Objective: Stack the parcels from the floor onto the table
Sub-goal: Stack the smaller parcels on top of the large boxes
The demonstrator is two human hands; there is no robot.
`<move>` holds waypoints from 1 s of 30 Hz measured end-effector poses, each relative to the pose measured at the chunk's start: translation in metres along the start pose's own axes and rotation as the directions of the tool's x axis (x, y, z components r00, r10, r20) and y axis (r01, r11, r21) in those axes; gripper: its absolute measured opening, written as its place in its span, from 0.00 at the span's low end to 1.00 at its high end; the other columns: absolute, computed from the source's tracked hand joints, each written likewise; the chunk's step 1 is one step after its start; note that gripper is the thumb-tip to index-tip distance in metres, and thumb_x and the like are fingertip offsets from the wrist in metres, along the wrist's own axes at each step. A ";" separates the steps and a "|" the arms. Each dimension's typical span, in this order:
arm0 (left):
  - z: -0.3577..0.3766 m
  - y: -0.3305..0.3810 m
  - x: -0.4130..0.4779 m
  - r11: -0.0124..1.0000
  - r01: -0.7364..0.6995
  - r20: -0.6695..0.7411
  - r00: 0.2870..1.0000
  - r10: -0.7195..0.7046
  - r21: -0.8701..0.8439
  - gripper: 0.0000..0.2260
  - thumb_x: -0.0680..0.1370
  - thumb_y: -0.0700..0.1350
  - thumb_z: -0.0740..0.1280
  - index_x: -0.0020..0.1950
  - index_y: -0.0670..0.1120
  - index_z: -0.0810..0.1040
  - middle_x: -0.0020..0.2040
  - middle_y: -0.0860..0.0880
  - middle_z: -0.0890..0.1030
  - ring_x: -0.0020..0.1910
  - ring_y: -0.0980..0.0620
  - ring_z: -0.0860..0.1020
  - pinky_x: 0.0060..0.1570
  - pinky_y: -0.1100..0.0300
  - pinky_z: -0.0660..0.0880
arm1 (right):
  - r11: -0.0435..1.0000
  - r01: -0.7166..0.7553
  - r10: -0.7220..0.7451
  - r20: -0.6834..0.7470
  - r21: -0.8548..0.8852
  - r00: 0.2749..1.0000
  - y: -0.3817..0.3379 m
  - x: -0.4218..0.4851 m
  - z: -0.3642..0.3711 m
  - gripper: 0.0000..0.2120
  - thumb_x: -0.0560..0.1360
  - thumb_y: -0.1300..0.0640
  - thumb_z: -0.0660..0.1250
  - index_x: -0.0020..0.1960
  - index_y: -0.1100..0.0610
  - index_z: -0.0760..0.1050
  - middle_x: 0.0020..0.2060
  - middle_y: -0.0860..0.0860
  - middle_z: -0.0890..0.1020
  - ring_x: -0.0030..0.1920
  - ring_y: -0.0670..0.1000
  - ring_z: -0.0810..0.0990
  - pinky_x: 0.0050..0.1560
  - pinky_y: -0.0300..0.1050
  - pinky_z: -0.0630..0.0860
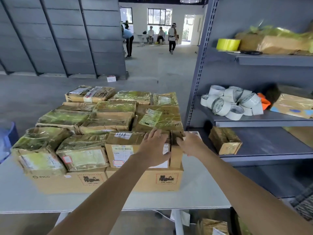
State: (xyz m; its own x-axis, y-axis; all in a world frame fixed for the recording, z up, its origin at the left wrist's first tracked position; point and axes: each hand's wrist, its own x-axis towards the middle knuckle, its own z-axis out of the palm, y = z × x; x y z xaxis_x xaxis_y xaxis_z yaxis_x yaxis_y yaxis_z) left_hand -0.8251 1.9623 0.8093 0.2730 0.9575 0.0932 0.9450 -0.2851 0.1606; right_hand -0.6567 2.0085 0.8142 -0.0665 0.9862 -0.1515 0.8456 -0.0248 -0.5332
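Step in hand: a small parcel (175,156) is judged to be at the point of being set into the upper layer of the pile, at its near right corner.
Parcel position: it is seated on a large carton (162,182) on the table (194,197), touching the labelled parcel (122,146) on its left.
Left hand (155,146): the fingers are laid out straight over the parcel's top edge, and the thumb is pressed on the front face.
Right hand (189,143): the fingers are curled round the parcel's far right corner, so that side is gripped.
Progress: the table is mostly covered by taped parcels in two layers; one parcel on the floor (211,226) is seen under the table, so work is judged to be left.
Next move: the parcel needs to be squared against its neighbour and let go before the floor is reached for.
Risk: an overhang at the carton's right edge could be left if the parcel is not pushed inward.
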 end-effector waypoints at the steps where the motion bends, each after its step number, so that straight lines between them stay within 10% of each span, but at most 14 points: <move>1: 0.001 0.004 0.003 1.000 -0.003 0.017 1.000 0.002 0.011 0.27 0.76 0.57 0.63 0.72 0.47 0.64 0.75 0.45 0.59 0.77 0.45 0.49 0.74 0.43 0.52 | 0.999 0.009 -0.010 0.023 0.043 1.000 0.003 0.001 0.001 0.15 0.78 0.46 0.60 0.57 0.56 0.71 0.45 0.56 0.82 0.38 0.56 0.83 0.45 0.53 0.82; 7: 0.009 0.009 0.020 0.992 -0.061 0.069 0.996 0.054 0.107 0.29 0.77 0.57 0.63 0.75 0.50 0.61 0.73 0.47 0.62 0.74 0.45 0.58 0.73 0.45 0.55 | 0.988 0.029 -0.041 0.076 0.151 0.996 0.010 0.010 -0.007 0.09 0.78 0.53 0.61 0.42 0.55 0.73 0.31 0.53 0.82 0.32 0.52 0.84 0.35 0.43 0.81; 13: 0.013 0.006 0.025 0.987 -0.070 -0.037 0.996 0.076 0.142 0.25 0.76 0.57 0.64 0.71 0.53 0.64 0.66 0.48 0.67 0.67 0.45 0.65 0.65 0.46 0.63 | 0.993 0.011 -0.017 0.054 0.121 0.998 0.016 0.021 -0.022 0.09 0.79 0.60 0.59 0.48 0.59 0.77 0.35 0.55 0.83 0.29 0.48 0.83 0.34 0.40 0.81; 22: 0.007 -0.012 0.036 0.985 -0.089 0.146 0.987 0.067 0.148 0.44 0.69 0.59 0.73 0.77 0.54 0.52 0.75 0.44 0.56 0.75 0.41 0.51 0.70 0.38 0.56 | 0.967 -0.009 -0.046 0.207 0.255 0.977 0.025 0.019 -0.003 0.28 0.70 0.37 0.65 0.67 0.37 0.60 0.46 0.46 0.81 0.34 0.44 0.84 0.31 0.42 0.80; 30: 0.013 -0.007 0.039 0.998 -0.008 0.110 0.994 0.001 0.066 0.44 0.69 0.56 0.74 0.77 0.51 0.52 0.73 0.48 0.60 0.73 0.43 0.57 0.71 0.39 0.56 | 0.983 0.090 -0.113 0.143 0.159 0.983 0.022 0.022 -0.012 0.23 0.78 0.52 0.59 0.72 0.41 0.64 0.43 0.46 0.80 0.32 0.43 0.82 0.30 0.36 0.78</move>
State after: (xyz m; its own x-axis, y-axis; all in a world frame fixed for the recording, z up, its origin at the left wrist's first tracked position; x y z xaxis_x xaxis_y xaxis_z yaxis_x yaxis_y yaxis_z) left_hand -0.8188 2.0019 0.7992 0.2923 0.9562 -0.0156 0.9524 -0.2896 0.0947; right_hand -0.6333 2.0320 0.8089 -0.2369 0.9490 -0.2080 0.7410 0.0381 -0.6705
